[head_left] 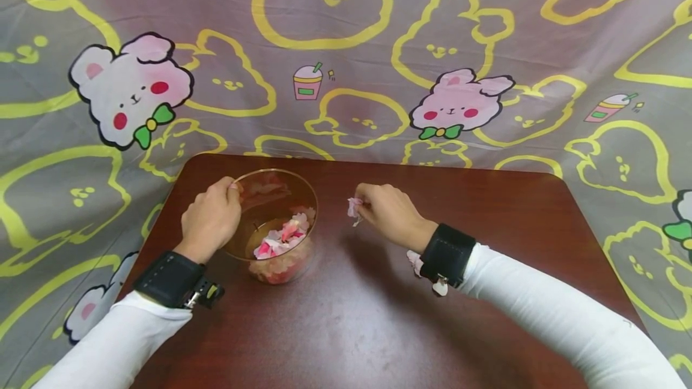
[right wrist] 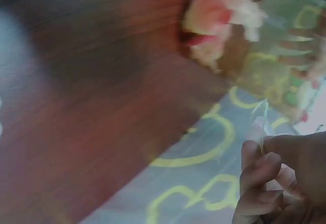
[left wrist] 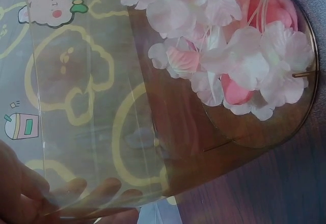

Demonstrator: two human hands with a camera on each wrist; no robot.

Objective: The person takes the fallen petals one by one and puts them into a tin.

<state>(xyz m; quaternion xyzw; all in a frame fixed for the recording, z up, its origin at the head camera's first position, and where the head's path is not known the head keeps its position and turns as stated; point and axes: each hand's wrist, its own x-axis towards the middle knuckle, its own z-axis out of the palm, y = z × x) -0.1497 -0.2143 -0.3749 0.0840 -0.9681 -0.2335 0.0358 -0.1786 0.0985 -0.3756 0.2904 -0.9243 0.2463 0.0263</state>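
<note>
two hands: left hand (head_left: 209,219) grips the bowl (head_left: 281,188) rim, right hand (head_left: 390,214) pinches a petal (head_left: 354,207) beside it

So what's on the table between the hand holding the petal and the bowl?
Nothing: in the head view, only bare brown table shows between the right hand pinching its petal and the clear bowl of petals.

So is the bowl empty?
No, the clear bowl has a pile of pink and white petals lying at its bottom.
</note>
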